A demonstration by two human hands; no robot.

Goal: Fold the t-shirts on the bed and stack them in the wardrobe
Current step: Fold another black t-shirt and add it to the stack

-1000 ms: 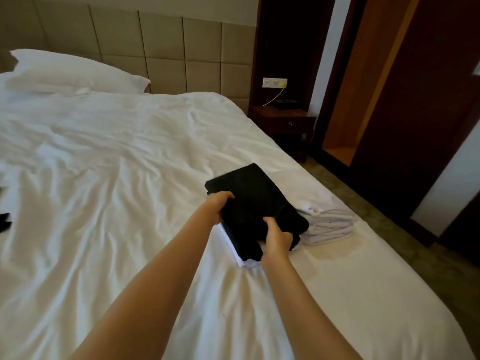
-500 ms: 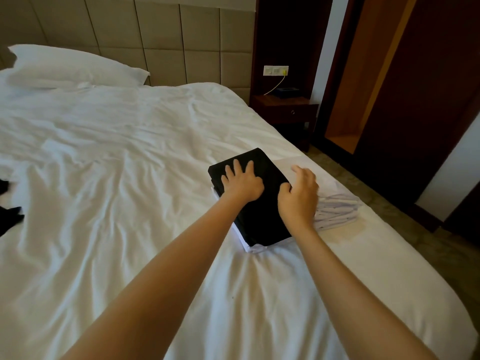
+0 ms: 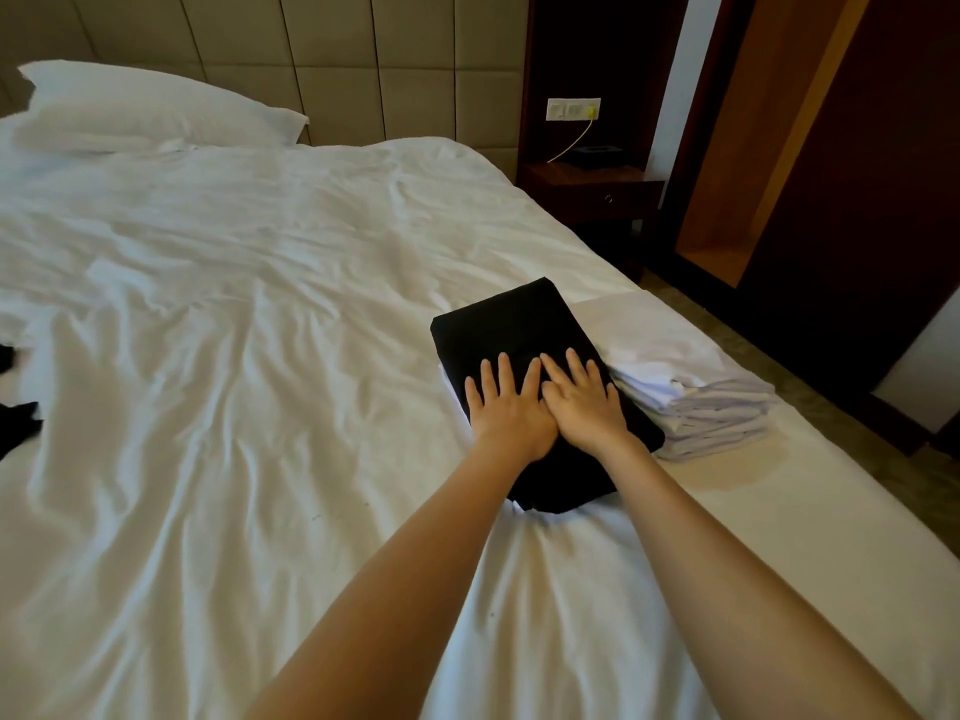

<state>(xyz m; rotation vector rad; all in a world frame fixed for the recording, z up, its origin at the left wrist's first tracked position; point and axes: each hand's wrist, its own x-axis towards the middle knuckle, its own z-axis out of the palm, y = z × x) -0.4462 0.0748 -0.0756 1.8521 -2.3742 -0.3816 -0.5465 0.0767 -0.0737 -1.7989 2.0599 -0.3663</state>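
Observation:
A folded black t-shirt (image 3: 514, 324) lies on top of a small pile near the right side of the white bed (image 3: 234, 356). My left hand (image 3: 506, 407) and my right hand (image 3: 584, 400) press flat on it side by side, fingers straight and spread. Just right of it sits a stack of folded white t-shirts (image 3: 691, 387). A bit of loose black cloth (image 3: 18, 423) shows at the bed's far left edge. The open wardrobe (image 3: 737, 163) with a wooden inside stands at the upper right.
A white pillow (image 3: 145, 109) lies at the head of the bed against the padded headboard. A dark nightstand (image 3: 592, 192) with a cable plugged in above it stands between bed and wardrobe. A strip of floor (image 3: 841, 423) runs along the bed's right side.
A second ago both hands gripped the black t-shirt's near edge. They let go, and now both lie flat together on top of it.

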